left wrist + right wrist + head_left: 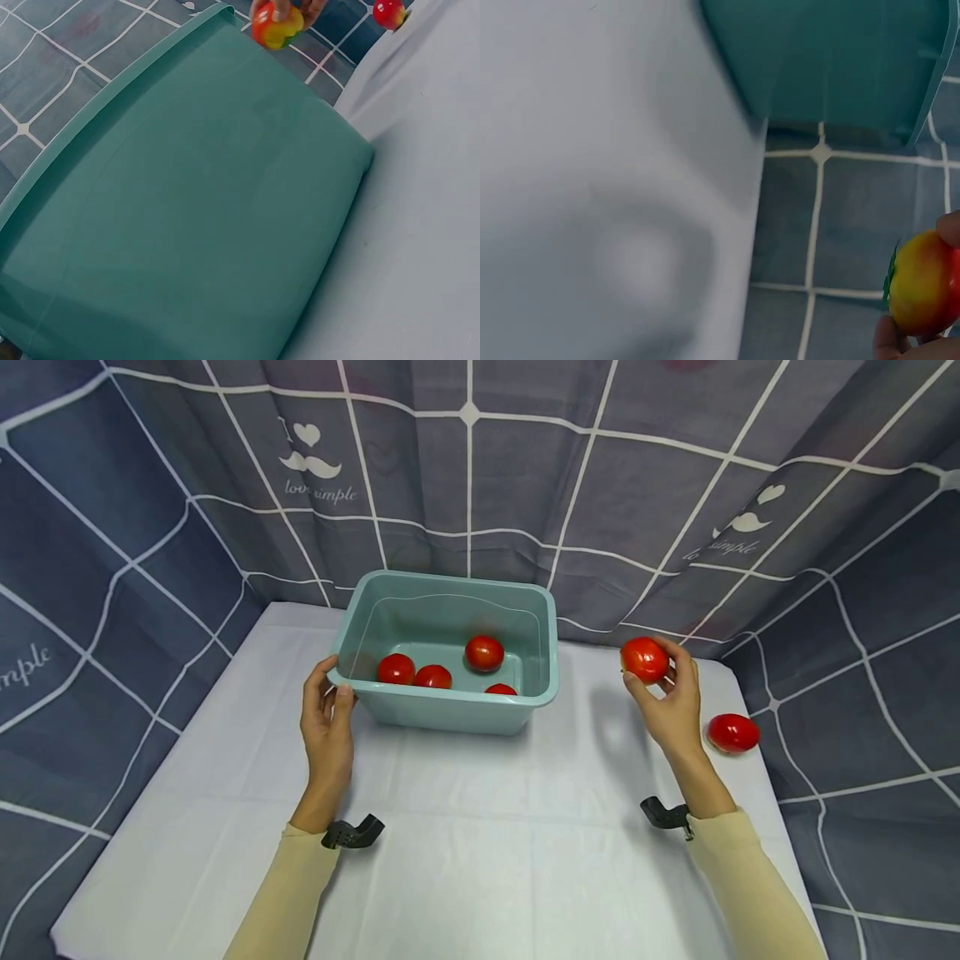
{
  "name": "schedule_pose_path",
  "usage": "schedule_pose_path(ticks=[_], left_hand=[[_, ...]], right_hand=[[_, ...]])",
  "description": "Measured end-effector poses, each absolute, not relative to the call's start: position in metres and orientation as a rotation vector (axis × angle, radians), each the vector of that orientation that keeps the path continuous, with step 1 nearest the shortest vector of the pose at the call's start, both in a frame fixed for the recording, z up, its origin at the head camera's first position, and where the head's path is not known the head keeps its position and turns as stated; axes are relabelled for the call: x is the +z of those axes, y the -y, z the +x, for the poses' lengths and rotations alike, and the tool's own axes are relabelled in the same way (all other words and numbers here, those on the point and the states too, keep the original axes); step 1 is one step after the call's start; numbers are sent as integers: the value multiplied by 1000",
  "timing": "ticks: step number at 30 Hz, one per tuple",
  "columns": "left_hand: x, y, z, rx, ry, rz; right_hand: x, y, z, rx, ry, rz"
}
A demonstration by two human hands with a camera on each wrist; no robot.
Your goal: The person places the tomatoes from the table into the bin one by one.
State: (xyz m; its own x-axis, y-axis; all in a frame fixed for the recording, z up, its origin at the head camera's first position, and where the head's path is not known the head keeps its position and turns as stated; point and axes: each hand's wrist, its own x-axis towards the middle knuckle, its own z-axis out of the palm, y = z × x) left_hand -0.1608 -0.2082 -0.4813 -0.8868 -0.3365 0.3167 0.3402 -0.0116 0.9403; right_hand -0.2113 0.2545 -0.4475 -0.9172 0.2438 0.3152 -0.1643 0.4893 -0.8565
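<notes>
A teal plastic bin stands at the back of the white-covered table, left of centre. My left hand grips its front left corner at the rim. Inside the bin lie several red tomatoes; the front wall partly hides some of them. To the right of the bin, my right hand holds a tomato up off the table between thumb and fingers. In the right wrist view this tomato shows a yellow patch and green leaves. Another tomato rests on the table, right of my right hand.
The white cloth covers the table up to its right and left edges. Grey curtains with white grid lines hang behind and on both sides. Each wrist wears a black camera mount.
</notes>
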Motion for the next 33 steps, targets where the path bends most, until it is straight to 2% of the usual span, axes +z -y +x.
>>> schedule_pose_path(ticks=[18,33], left_hand=[[-484,210,-161,-1924,1834,-10],[-482,210,-159,-1930,1811,-4]], right_hand=[[-416,-198,-227,1413,2304,298],[-392,-149,-240,1464,2371,479]])
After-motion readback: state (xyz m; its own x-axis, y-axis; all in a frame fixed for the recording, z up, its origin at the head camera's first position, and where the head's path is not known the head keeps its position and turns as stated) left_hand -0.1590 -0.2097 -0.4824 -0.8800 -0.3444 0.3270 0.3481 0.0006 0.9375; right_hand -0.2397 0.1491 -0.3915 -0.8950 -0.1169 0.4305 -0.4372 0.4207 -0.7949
